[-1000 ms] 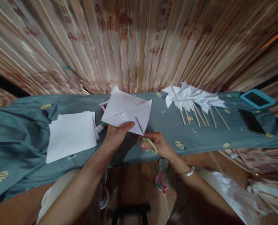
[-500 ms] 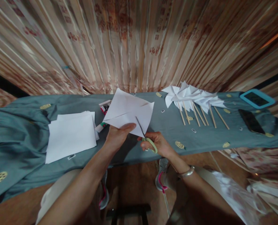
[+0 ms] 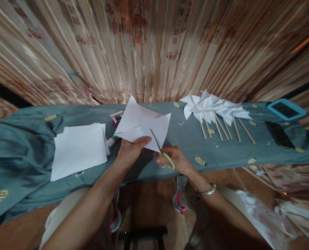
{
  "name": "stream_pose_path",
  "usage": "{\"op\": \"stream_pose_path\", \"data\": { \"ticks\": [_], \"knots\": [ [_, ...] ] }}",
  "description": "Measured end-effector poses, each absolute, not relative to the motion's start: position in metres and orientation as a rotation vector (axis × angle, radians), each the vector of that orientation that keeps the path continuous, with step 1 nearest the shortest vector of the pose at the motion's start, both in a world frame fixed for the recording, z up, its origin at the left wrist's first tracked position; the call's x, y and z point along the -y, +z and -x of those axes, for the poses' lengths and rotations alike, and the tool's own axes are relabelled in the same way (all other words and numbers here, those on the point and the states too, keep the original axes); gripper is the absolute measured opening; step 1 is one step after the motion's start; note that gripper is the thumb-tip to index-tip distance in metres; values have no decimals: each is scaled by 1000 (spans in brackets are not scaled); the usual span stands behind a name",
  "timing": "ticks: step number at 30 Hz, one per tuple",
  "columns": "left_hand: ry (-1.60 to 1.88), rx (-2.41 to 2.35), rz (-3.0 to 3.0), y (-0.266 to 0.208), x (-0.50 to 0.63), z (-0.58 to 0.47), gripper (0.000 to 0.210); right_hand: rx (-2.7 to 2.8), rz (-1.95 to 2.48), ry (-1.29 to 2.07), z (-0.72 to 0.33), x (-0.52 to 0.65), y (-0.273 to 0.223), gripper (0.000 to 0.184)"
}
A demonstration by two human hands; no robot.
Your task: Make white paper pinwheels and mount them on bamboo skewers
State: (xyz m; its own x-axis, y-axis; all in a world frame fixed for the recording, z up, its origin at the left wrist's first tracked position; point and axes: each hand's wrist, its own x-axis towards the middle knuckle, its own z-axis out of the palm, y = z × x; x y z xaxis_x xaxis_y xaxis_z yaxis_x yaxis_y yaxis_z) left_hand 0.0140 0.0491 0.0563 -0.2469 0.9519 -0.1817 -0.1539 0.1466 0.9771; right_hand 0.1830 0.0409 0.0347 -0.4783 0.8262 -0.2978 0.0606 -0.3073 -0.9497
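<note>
My left hand (image 3: 132,149) pinches a white square of paper (image 3: 141,119) at its near edge, thumb on top. Slits run inward from the left corner and the right side of the sheet. My right hand (image 3: 174,158) grips scissors (image 3: 167,158) with light green handles. Their blades lie at the paper's near right part, pointing up toward its middle. Just behind the left hand, partly covered by the sheet, are a small red-and-white box (image 3: 116,118) and a green-and-white item (image 3: 112,140).
A stack of white paper (image 3: 78,149) lies at left on the green cloth (image 3: 180,139). Several white paper pinwheels (image 3: 217,106) on wooden sticks lie at right. Beyond them are a blue-framed tablet-like device (image 3: 286,109) and a black phone (image 3: 279,134). A pleated curtain (image 3: 149,52) hangs behind.
The paper's flaps have shifted slightly, with the far corner a little higher and the slit at right gaping more. Both hands and the scissors stay almost in place.
</note>
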Motion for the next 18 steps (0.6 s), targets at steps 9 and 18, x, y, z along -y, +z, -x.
{"op": "stream_pose_path", "data": {
  "ticks": [9, 18],
  "knots": [
    [1332, -1371, -888, 52, -48, -14, 32, 1366, 1131, 1856, -182, -42, 38, 48],
    [1334, -1325, -858, 53, -49, -16, 31, 1343, 1134, 1845, -180, -42, 36, 46]
  ]
}}
